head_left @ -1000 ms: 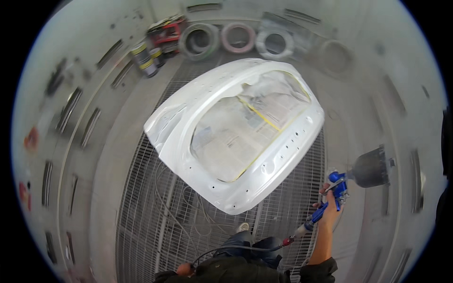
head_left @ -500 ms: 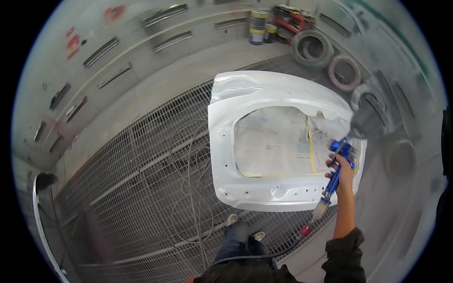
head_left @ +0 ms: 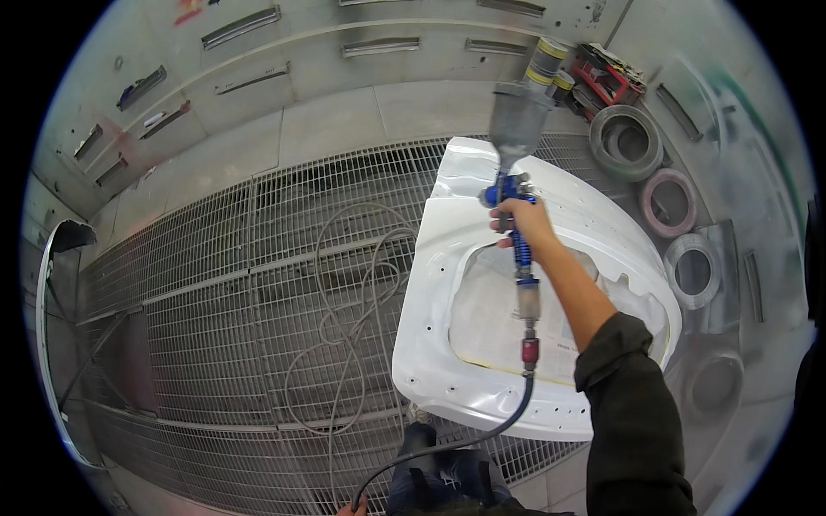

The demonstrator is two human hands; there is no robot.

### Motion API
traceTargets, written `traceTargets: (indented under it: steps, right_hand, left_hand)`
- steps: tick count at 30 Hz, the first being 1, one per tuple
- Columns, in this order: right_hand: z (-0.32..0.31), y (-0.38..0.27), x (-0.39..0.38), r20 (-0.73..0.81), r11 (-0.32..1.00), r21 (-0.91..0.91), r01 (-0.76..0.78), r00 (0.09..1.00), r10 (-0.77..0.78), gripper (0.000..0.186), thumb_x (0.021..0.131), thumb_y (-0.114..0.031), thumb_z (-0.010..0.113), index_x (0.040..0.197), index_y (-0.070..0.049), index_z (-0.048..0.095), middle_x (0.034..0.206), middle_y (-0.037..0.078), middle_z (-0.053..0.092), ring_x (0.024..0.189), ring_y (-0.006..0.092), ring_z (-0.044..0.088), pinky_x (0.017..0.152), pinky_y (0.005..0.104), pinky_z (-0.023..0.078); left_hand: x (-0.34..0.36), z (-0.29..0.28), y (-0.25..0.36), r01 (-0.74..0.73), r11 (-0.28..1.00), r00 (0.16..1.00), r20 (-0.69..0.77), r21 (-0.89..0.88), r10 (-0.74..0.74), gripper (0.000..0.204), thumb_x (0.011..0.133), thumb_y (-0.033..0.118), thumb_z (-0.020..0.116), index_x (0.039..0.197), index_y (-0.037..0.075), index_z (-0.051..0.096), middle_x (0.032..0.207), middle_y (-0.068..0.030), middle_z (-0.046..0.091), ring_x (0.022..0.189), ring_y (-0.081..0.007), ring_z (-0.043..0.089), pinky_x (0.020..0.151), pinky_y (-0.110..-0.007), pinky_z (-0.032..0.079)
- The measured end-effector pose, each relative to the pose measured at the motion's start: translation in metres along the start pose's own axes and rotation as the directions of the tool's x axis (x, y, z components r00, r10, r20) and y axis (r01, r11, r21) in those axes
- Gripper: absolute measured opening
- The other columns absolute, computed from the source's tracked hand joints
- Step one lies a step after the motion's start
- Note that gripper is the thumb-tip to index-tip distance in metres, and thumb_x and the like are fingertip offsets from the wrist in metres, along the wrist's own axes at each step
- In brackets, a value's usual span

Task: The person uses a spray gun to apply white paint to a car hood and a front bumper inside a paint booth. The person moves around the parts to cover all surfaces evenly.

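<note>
My right hand (head_left: 527, 225) grips a blue spray gun (head_left: 521, 249) with a translucent grey paint cup (head_left: 518, 125) on top. The gun is over the far left part of a white car tailgate panel (head_left: 422, 318), and its nozzle points left. A red coupling (head_left: 529, 350) joins the gun's lower end to a dark air hose (head_left: 465, 443), which curves down to the lower edge. There my left hand (head_left: 353, 507), mostly cut off, has its fingers closed round the hose. Masking paper (head_left: 516, 318) with yellow tape covers the panel's window opening.
Floor grating (head_left: 206, 344) surrounds the panel, with a loose thin hose (head_left: 379, 275) coiled on it. Tape and paper rolls (head_left: 624, 142), stacked cans (head_left: 545, 62) and a red rack (head_left: 607, 77) stand at the far right. A curved panel (head_left: 45, 344) leans at the left.
My right hand has carried the spray gun from the panel's right side to its far left part, the cup now upright in view. My left hand has come into view on the hose.
</note>
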State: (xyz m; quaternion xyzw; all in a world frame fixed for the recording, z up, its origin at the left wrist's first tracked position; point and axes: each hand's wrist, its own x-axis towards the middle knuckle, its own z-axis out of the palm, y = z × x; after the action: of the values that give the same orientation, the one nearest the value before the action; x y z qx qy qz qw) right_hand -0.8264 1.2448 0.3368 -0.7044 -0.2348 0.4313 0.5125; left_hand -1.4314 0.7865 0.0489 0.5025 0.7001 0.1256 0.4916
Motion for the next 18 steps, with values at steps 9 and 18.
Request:
traceTargets:
  steps: [9, 18]
  right_hand:
    - [0.08, 0.035, 0.067, 0.225, 0.999, -0.033, -0.04, 0.973, 0.046, 0.019, 0.074, -0.009, 0.06, 0.092, -0.001, 0.062, 0.078, 0.008, 0.061, 0.065, 0.0157, 0.062, 0.047, 0.0339, 0.053]
    - [-0.016, 0.028, 0.076, 0.001, 0.987, -0.158, 0.024, 1.0, -0.024, 0.011, 0.076, -0.011, 0.059, 0.074, -0.001, 0.057, 0.065, 0.006, 0.056, 0.052, 0.0136, 0.055, 0.039, 0.0302, 0.045]
  left_hand:
    - [-0.013, 0.033, -0.003, 0.078, 0.997, 0.986, -0.147, 0.001, -0.077, 0.026, 0.095, 0.025, 0.057, 0.086, 0.0, 0.063, 0.06, -0.0006, 0.044, 0.058, -0.0119, 0.04, 0.05, -0.034, 0.032]
    - [-0.01, 0.044, 0.118, 0.317, 0.932, 0.948, 0.093, -0.175, -0.305, 0.029, 0.096, 0.026, 0.058, 0.094, -0.002, 0.065, 0.065, -0.0019, 0.05, 0.062, -0.0121, 0.044, 0.053, -0.033, 0.036]
